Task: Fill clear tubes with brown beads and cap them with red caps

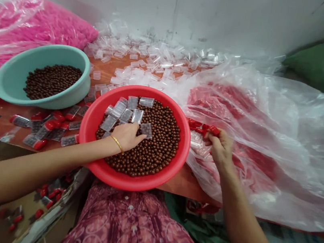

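Note:
My left hand (128, 136), with a gold bangle at the wrist, reaches into a red basin (181, 157) of shiny brown balls (159, 141). Its thumb lies against a small clear plastic container (146, 130), and the fingers are partly hidden, closed at its edge. Several more clear containers (119, 109) lie on the balls beside that hand. To the right of the basin, my right hand (221, 148) pinches a small red cap (214, 130). More red caps (195, 124) lie by its fingertips at the mouth of a clear plastic bag (305, 118).
A teal basin (7, 78) of brown balls stands at left, with filled red-capped containers (46, 130) in front. Clear containers (158, 62) are heaped along the wall. A pink-filled bag (58, 20) is at back left. Below the table edge, a cardboard box (28, 223) holds capped containers.

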Demonstrator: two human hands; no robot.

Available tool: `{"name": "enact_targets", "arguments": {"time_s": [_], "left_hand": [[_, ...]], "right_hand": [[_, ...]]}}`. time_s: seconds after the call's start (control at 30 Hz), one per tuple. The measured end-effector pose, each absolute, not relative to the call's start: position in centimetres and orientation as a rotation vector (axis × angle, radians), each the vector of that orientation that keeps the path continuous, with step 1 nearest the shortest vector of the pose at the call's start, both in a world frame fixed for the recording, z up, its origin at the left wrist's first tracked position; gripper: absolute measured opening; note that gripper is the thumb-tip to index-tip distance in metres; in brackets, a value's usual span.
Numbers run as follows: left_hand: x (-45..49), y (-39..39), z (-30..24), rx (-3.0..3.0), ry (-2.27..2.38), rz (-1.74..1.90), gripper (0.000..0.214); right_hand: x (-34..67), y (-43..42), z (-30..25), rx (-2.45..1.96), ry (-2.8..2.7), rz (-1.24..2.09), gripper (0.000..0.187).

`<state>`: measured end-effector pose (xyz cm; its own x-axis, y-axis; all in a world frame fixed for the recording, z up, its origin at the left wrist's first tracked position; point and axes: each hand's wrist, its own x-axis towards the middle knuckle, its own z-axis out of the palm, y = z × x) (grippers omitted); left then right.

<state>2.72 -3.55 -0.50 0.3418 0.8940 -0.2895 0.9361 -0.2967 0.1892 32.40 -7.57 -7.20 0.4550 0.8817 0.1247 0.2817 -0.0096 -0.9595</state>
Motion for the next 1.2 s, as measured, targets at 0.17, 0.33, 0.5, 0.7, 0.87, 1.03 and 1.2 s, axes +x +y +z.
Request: {"name": "enact_targets", "arguments": {"time_s": [0.17,0.33,0.5,0.7,0.87,1.03,1.2], "left_hand": [[4.2,-2.4,-1.8,2.159,1.553,0.052,0.036],[5.2,-2.3,-1.8,2.053,1.535,0.126,0.041],[6.8,-2.1,-2.1,1.979,1.508,0.193,0.044],[7.0,-2.1,-1.0,1.993,1.487,0.144,0.029],[3.9,-2.7,0.7,1.784,1.417,-0.377,0.031],[4.5,-2.3,-1.7,1.451,1.493,-0.224,0.033],[6.9,-1.5,-4.0,1.316,1.475,0.258,0.011]], "right_hand": [[30.7,-7.8,-5.8,-1.429,-1.106,0.738,0.004],[30.2,-8.2,-5.2,-1.368,-1.065,0.757,0.005],[29.9,-8.4,-5.5,-1.336,-1.001,0.803,0.006],[29.4,-9.0,-5.3,-1.351,-1.015,0.840,0.004],[29.6,-9.6,-5.4,-1.358,-0.972,0.871,0.006],[29.0,-9.3,-5.4,-1.275,-0.863,0.950,0.009],[28.2,-9.3,-4.8,-1.248,-0.876,0.964,0.006]]}}
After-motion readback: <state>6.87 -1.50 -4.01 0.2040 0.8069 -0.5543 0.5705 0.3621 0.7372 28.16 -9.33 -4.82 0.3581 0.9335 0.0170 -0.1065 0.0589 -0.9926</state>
